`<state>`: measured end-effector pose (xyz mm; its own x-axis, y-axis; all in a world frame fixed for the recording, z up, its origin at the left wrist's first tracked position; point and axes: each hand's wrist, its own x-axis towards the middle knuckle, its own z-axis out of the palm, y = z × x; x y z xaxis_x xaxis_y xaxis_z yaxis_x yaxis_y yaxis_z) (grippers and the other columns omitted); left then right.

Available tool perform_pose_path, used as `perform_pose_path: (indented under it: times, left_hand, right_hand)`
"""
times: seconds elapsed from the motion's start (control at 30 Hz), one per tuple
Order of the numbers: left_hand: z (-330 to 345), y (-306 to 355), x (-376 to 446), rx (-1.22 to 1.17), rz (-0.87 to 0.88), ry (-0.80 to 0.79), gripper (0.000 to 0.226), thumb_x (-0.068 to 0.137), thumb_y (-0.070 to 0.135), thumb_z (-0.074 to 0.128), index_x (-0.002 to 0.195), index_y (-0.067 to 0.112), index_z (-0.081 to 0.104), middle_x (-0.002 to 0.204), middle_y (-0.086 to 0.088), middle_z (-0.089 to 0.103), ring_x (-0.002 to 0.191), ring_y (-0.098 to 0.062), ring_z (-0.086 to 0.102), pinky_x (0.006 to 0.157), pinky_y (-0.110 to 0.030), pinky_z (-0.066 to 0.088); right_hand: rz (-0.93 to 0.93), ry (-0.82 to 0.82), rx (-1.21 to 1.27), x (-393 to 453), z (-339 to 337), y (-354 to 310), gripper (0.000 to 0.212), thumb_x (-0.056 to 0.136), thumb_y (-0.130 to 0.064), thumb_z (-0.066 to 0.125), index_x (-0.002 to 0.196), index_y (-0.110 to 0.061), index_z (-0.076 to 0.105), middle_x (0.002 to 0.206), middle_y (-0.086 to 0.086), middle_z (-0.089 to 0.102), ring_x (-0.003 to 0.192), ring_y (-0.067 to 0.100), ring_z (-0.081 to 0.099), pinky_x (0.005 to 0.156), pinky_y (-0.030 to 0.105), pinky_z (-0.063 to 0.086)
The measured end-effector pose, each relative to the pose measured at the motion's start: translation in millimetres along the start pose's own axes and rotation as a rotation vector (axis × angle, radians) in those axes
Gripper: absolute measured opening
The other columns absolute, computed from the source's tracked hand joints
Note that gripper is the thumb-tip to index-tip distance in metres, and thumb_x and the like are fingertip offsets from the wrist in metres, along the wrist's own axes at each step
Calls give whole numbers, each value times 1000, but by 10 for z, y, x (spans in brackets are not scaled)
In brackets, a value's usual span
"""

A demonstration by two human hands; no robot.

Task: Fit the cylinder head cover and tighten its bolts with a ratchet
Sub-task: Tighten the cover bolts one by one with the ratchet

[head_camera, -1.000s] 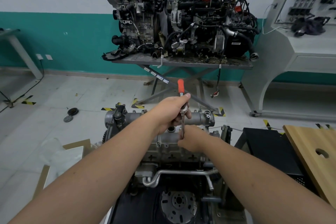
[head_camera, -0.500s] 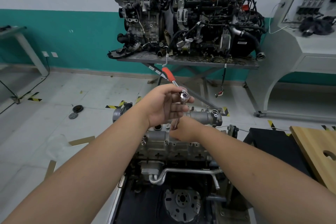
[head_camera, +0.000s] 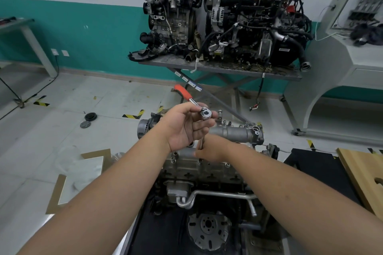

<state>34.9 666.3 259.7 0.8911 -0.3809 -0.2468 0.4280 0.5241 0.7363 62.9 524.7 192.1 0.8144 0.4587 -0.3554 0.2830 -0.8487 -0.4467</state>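
Cylinder head cover [head_camera: 232, 135]: bare cast aluminium, seated on top of the engine [head_camera: 199, 172] mid-frame. Ratchet [head_camera: 195, 104]: chrome head, red grip angled up-left, extension dropping to the cover. Left hand [head_camera: 186, 128] fingers curled around the ratchet head. Right hand [head_camera: 211, 149] pinches the extension low, by the cover.

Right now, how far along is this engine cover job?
The cylinder head cover already sits on the engine, so fitting looks done. Tightening is in hand: the left hand holds the ratchet by its head, orange handle pointing away, while the right hand steadies the extension bar down at a bolt. How many bolts remain I cannot tell.
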Motion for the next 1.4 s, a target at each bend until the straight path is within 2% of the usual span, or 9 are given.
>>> perform_pose_path:
  times: [0.13,0.43,0.6,0.87,1.03,1.1,1.23,1.3,1.4]
  left_hand:
    - [6,4,10,-33,-1,15,16,75,11,58,91,11,62,92,-18,75,63,-22,73,51,-27,58]
    - [84,52,33,108,-72,50,25,90,8,54,73,13,72,87,-15,75,57,-19,71,46,-24,55]
    - [132,115,92,295,-161,104,14,89,18,56,78,12,62,77,-5,73,43,-10,57,42,-21,45]
    - [411,223,103,1341,-49,106,16,91,23,50,79,15,57,57,5,63,41,-11,39,43,-23,31]
    - [515,141,98,2262,412,-10,39,102,51,40,78,22,53,70,6,54,63,-16,53,51,-29,33]
    - [427,75,96,2432,815,-70,35,100,54,46,82,25,55,74,9,49,72,-20,56,57,-29,32]
    - [110,-126,85,2079,1460,-63,37,81,49,69,72,13,65,80,-4,62,68,-25,57,57,-31,37]
    - [42,-274,87,1803,1287,84,45,84,54,54,82,11,67,95,-5,64,81,-25,59,67,-34,42]
    - [79,-504,69,1141,906,169,34,94,53,38,103,27,59,104,7,60,93,-7,61,80,-24,49]
  right_hand:
    - [13,7,21,-7,-3,10,20,91,-28,64,94,-9,68,88,6,70,83,21,66,78,37,55]
    - [-2,18,35,17,65,80,18,92,-30,67,76,-21,62,74,-7,61,71,10,58,61,24,41]
    - [36,17,73,2,98,79,26,91,-29,64,76,-8,65,71,2,62,66,16,58,66,34,49]
    - [25,73,84,-3,227,101,33,92,-29,57,65,-11,54,66,10,55,62,20,50,60,36,43]
    - [43,156,125,3,284,122,38,88,-31,57,54,-17,45,49,-6,48,56,17,49,57,34,41]
    - [70,180,126,2,303,137,34,88,-35,57,60,-16,51,59,-2,55,65,20,56,62,37,45]
    - [-3,214,-9,-37,344,159,26,92,-42,61,97,-18,68,94,1,70,91,23,64,81,36,50]
    - [-100,154,-68,-43,321,195,28,93,-26,61,115,-10,66,111,9,69,103,27,63,86,36,49]
    - [-18,42,41,-101,213,269,21,89,-10,52,101,-10,70,100,10,70,89,23,63,77,33,48]
